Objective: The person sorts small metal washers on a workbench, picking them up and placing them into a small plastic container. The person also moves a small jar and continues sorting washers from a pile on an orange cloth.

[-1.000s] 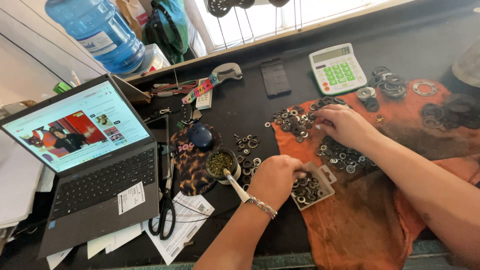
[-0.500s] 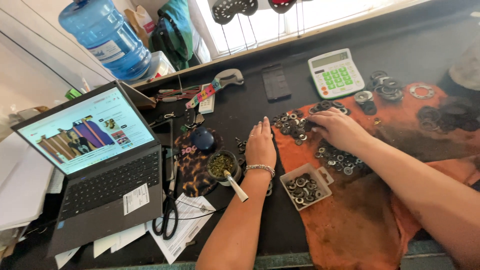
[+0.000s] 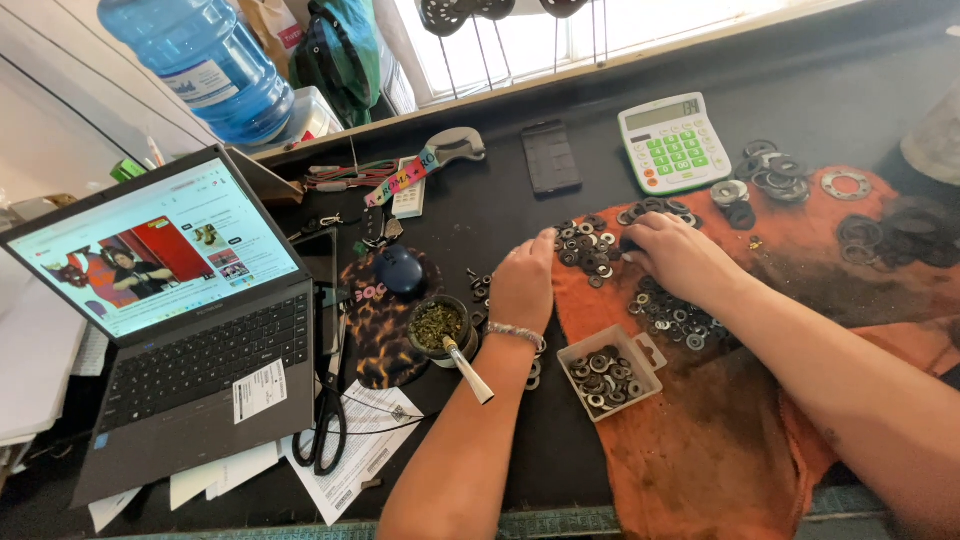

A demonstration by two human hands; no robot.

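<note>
Since half a sec ago the left hand (image 3: 523, 283) has barely shifted: still flat by the washer pile; a sec ago it was over the small box. On the laptop, the video pic has changed.

L to R: open laptop (image 3: 170, 300) w/ video on screen, blue water jug (image 3: 205, 65) behind it. Scissors (image 3: 328, 425) lie on papers (image 3: 360, 455) just right of the laptop. Next, a patterned mouse pad (image 3: 378, 325) w/ dark mouse (image 3: 401, 270) on it, and a round cup of green herb (image 3: 437, 327) w/ a straw (image 3: 470, 375) sticking out toward the near edge.

Left hand lies palm down, fingers straight and together, tips at the edge of the washer pile (image 3: 585, 245); holds nothing. Small open box (image 3: 612, 370) of washers sits on the orange cloth (image 3: 720, 440), just right of the left forearm.

Right hand (image 3: 675, 255) rests on the cloth, fingers curled onto washers between two piles; can't tell if it's pinching one. More washers (image 3: 675, 318) lie under the wrist. Behind: dark phone (image 3: 552, 157), calculator (image 3: 675, 140) w/ green keys, larger rings (image 3: 770, 175) far right.
</note>
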